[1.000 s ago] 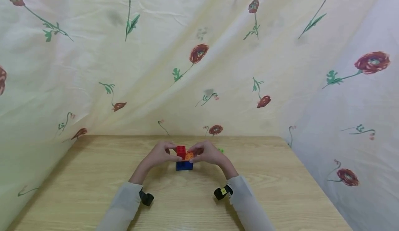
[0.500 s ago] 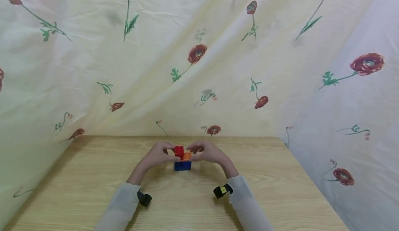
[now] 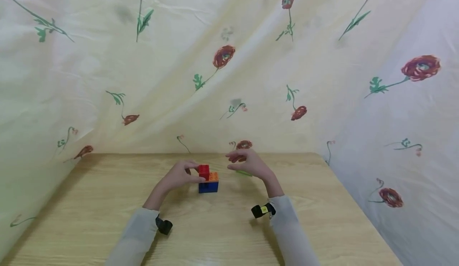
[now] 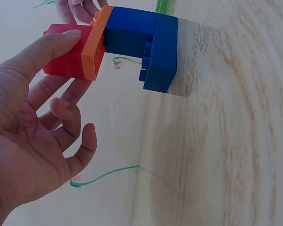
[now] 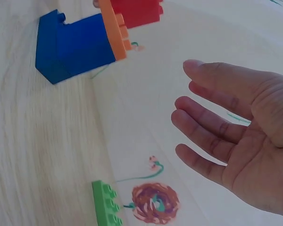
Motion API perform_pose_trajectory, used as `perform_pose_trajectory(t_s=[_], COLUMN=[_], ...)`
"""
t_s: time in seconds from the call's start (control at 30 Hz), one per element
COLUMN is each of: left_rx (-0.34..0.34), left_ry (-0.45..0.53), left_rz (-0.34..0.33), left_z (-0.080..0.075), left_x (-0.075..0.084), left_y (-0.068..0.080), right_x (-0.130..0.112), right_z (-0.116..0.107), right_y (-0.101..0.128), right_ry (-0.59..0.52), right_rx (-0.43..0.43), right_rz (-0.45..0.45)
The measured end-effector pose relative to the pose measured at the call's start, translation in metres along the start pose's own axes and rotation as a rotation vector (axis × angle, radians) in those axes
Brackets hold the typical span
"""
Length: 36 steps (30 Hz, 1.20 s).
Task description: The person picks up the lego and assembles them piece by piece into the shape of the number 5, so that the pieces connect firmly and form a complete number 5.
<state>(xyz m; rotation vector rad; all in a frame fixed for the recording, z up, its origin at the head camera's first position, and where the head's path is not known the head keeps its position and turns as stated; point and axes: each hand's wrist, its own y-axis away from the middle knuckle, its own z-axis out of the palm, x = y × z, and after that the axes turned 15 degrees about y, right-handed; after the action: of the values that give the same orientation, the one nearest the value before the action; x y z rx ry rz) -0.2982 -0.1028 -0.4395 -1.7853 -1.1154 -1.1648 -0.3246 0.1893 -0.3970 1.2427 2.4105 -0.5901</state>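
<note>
Left hand steadies the brick stack; right hand free.

The left hand (image 3: pixel 178 177) pinches the red brick (image 3: pixel 203 171) atop the orange brick (image 3: pixel 213 176) and blue brick (image 3: pixel 208 186), just right of its fingertips. The right hand (image 3: pixel 249 164) hovers empty, fingers relaxed, apart from the stack, near the green brick (image 5: pixel 105 203). Risk, as judged: a one-sided grip could tip the stack or pull off the red brick.
</note>
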Motion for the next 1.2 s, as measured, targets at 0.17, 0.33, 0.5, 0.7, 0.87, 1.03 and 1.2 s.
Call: perform_pose_trajectory(t_s=[0.17,0.33,0.5,0.7,0.87,1.03,1.2], left_rx=[0.002,-0.003,-0.013,-0.023,-0.025,-0.024,-0.029], left_ry=[0.005,0.004,0.0,-0.026,-0.029,-0.014,0.001], left_rz=[0.003,0.007,0.026,0.053,0.055,0.054,0.056], left_z=[-0.003,-0.003,-0.002,-0.002,-0.003,-0.003,-0.002], left_x=[0.004,0.004,0.003,-0.001,-0.001,-0.001,-0.003], left_y=[0.001,0.0,-0.002,-0.001,0.0,0.001,0.001], right_x=[0.006,0.019,0.036,0.056,0.064,0.068,0.074], right_z=[-0.011,-0.016,-0.015,-0.009,-0.004,0.001,0.006], right_y=[-0.003,-0.003,0.0,0.003,0.003,0.002,0.0], right_ry=[0.025,0.062,0.104,0.142,0.153,0.188,0.208], right_rx=[0.009,0.001,-0.025,-0.083,-0.098,-0.099,-0.113], right_rz=[0.029,0.044,0.063,0.096,0.146,0.208,0.231])
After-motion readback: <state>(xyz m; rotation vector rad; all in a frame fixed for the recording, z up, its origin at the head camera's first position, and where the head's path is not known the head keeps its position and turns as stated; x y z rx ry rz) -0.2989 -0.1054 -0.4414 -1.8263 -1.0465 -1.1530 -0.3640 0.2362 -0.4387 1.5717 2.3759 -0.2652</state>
